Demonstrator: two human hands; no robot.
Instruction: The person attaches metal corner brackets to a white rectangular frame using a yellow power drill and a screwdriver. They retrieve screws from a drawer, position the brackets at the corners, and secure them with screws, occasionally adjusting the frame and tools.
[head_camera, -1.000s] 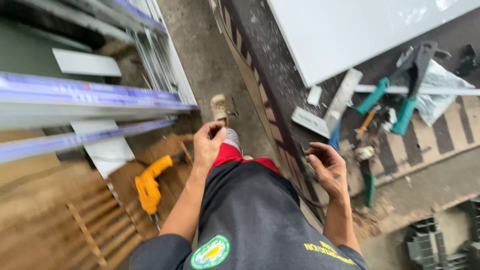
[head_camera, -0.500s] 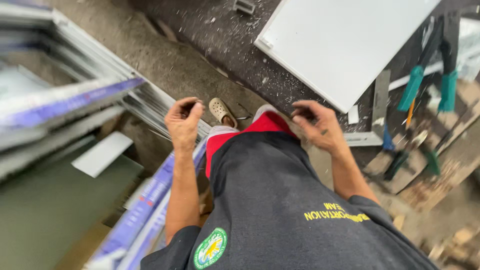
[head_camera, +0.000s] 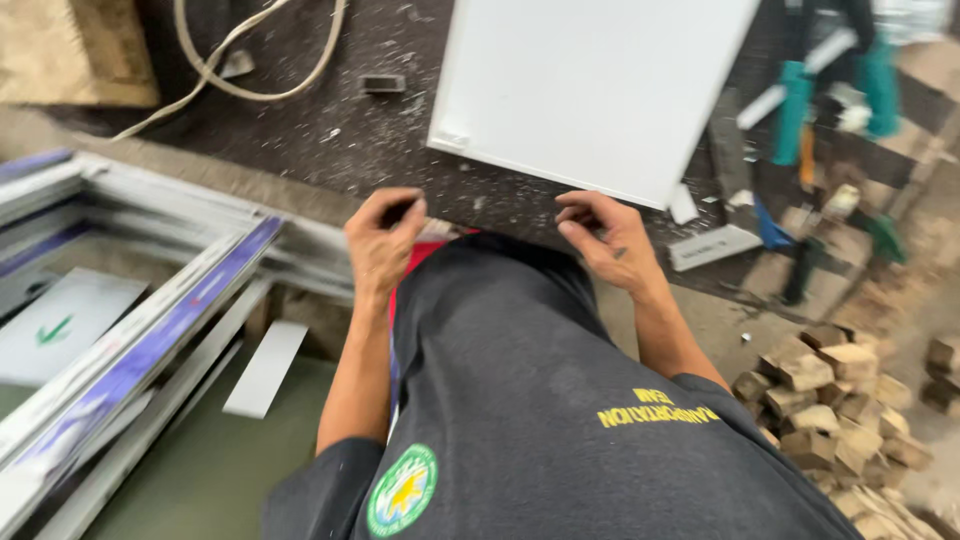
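Note:
My left hand (head_camera: 384, 243) hangs in front of my dark grey shirt (head_camera: 540, 400) with its fingers curled in, and I see nothing in it. My right hand (head_camera: 607, 240) is level with it on the other side, also curled and empty. Both hands hover just short of the near edge of a large white panel (head_camera: 590, 90), which lies flat on the dark, dusty floor (head_camera: 330, 130). Neither hand touches the panel.
White window frames with purple-blue film (head_camera: 150, 340) lie at the left over a green surface (head_camera: 220, 470). Teal-handled tools (head_camera: 800, 110) and metal offcuts (head_camera: 715, 247) lie at the right. Small wooden blocks (head_camera: 830, 390) are piled at the lower right. A pale cable (head_camera: 250, 70) loops at the top left.
The view has swung forward and the white panel now lies right ahead of my hands. Both hands stay curled at waist height. The yellow drill and my foot have left the view.

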